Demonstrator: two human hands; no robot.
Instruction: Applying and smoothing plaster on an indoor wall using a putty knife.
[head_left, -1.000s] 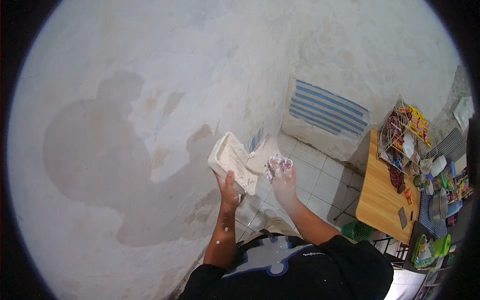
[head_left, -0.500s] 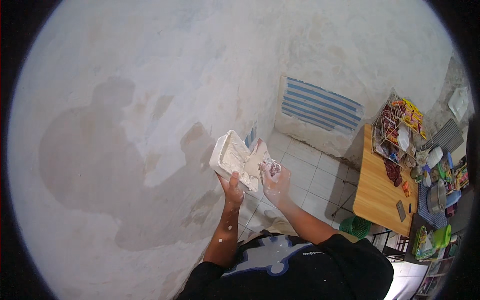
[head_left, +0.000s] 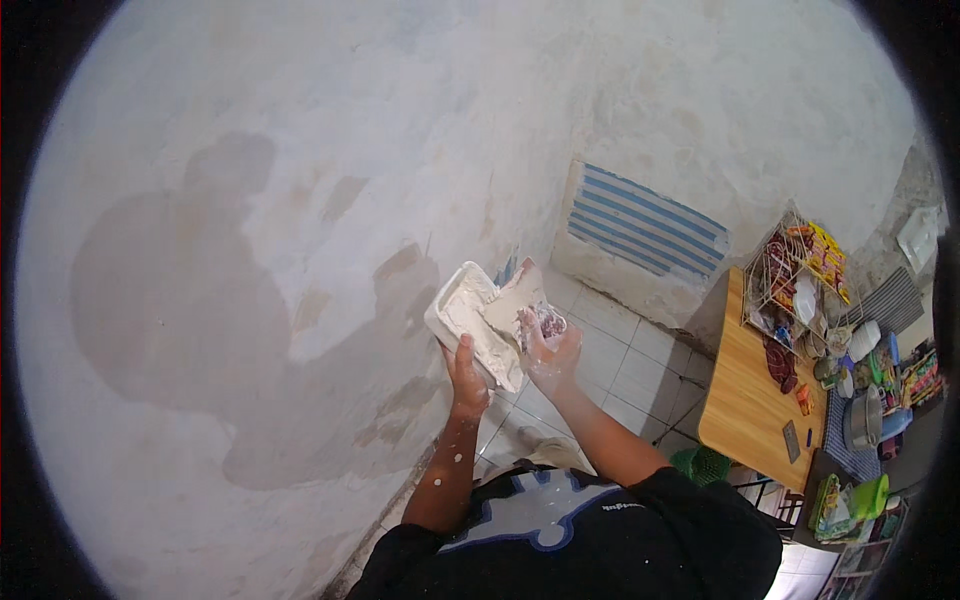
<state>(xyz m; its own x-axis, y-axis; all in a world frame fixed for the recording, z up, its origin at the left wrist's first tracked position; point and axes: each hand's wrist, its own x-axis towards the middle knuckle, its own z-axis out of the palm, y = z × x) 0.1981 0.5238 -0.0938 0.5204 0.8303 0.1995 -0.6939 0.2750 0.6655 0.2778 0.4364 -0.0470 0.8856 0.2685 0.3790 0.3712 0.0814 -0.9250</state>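
My left hand [head_left: 467,380] grips a white rectangular tub [head_left: 436,312] from below, its thumb over the near rim. Thick off-white paste [head_left: 468,318] lies inside the tub and coats its walls. In my right hand [head_left: 550,352], smeared with paste, is a flat scraper blade [head_left: 520,290] covered in the same stuff. The blade sits against the tub's right side. My right fingers wrap its grip end, which is mostly hidden. White specks dot my left forearm.
A patchy plastered wall [head_left: 330,200] rises close on the left. Blue striped covering [head_left: 648,222] shows on the far wall. To the right stand a wooden table [head_left: 755,400] with a wire rack [head_left: 785,280] and a green basket [head_left: 702,465]. White tiles [head_left: 640,380] cover the floor.
The view has shifted slightly. The scraper has turned and slid a little lower beside the tub, my right hand with it. My left hand keeps its hold on the tub.
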